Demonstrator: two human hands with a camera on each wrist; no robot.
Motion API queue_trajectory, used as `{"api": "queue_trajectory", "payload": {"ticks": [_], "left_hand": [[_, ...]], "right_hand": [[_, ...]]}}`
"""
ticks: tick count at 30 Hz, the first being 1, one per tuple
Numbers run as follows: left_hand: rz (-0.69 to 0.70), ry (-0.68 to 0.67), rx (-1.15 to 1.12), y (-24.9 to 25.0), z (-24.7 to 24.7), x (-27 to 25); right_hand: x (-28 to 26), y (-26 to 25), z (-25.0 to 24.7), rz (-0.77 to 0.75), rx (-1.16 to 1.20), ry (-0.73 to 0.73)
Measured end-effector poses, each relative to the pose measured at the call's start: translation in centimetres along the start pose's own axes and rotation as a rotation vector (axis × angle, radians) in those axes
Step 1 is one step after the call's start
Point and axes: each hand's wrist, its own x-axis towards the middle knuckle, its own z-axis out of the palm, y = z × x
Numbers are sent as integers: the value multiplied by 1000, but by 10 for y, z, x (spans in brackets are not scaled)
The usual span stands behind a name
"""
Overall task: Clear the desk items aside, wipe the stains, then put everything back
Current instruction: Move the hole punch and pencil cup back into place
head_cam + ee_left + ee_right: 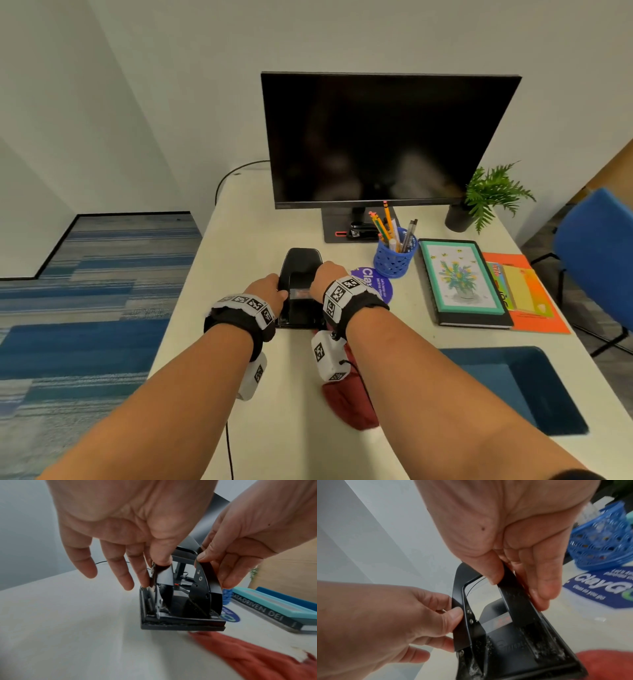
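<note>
A black hole punch [300,270] stands on the white desk [239,274], its base just beyond a red cloth [349,404]. My left hand [270,286] pinches the left side arm of its lever between thumb and forefinger [154,569]. My right hand [323,274] pinches the right side arm [517,586]. In the left wrist view the punch [181,608] has its base flat on the desk, with the red cloth [248,655] at its front right corner. White specks lie in the punch base [510,642].
A round blue sticker [375,282], a blue pen cup [394,260], a flower-cover book [462,284] and an orange folder [534,294] lie to the right. Behind are a monitor [387,137], a stapler [359,229] and a potted plant [489,198]. A blue chair [599,253] stands at right.
</note>
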Motion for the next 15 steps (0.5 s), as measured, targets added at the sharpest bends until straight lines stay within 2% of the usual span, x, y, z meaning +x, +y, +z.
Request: {"api": "queue_trajectory", "payload": {"ticks": [6,15], "left_hand": [[-71,-2,21,-59,-17,11],[-157,54,2,-118,-30,20]], "right_hand": [[11,-53,31,5,133,-45],[23,-112,65,-65,173,-93]]}}
